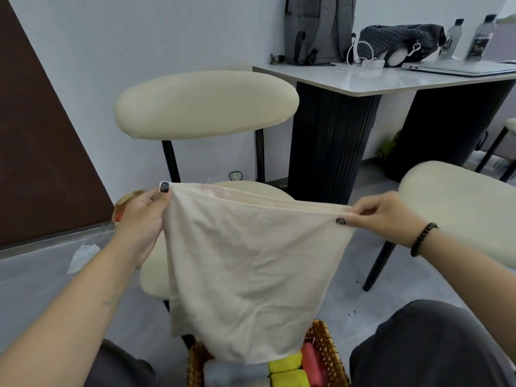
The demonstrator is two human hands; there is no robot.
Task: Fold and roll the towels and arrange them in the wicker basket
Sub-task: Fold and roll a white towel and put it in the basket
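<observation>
Head view: the cream towel (251, 263) hangs stretched in mid-air, left hand (145, 213) and right hand (385, 213) each pinching a top corner, probably to square it for folding. Its hem drapes over the wicker basket (321, 342), near centre, holding rolled towels (290, 364). The far-right bottles (480, 37) have unreadable labels.
</observation>
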